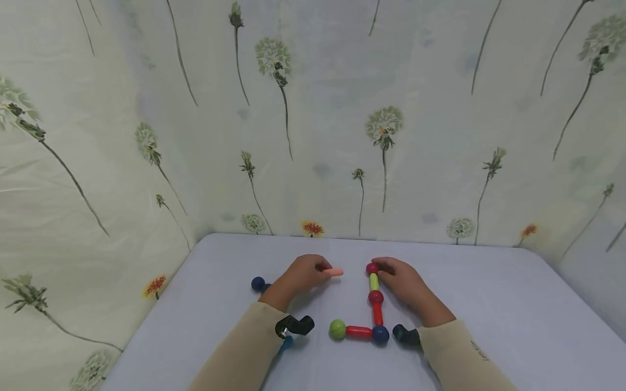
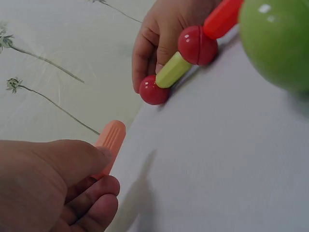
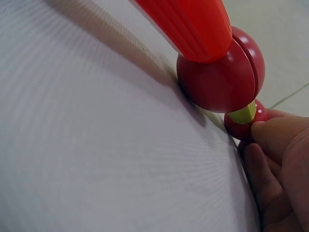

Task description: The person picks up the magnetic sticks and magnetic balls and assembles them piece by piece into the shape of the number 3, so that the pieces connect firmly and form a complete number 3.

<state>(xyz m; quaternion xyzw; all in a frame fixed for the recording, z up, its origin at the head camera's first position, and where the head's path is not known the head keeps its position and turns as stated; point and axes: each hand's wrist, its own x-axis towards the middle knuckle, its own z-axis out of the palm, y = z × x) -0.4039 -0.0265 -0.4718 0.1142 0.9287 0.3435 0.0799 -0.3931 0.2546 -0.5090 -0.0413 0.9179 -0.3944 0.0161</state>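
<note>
Dandelion-printed fabric point(image 1: 323, 108) hangs behind a white-covered table point(image 1: 528, 304), where an L of toy rods and balls lies between two sleeved arms. At its far end, a red ball point(image 1: 372, 269) sits at the fingertips of the right hand point(image 1: 403, 281), which pinches it between thumb and fingers. From that ball a yellow-green rod point(image 1: 374, 282) runs nearer to a second red ball point(image 1: 375, 297), then a red rod point(image 1: 377, 314) to a blue ball point(image 1: 380, 335); there the line turns left along another red rod point(image 1: 359, 332) to a green ball point(image 1: 338, 329). Left of the far ball, and apart from it, the left hand point(image 1: 305, 272) pinches an orange rod point(image 1: 334, 272) by one end — its free end points toward the right hand. Both forearms slant forward and inward, the left hand's back turned up, the right hand curving in from the side. Beyond the left wrist lies a navy ball point(image 1: 258, 284); a bright-blue piece point(image 1: 286, 343) shows beside the left sleeve — probably another toy part, mostly hidden.
</note>
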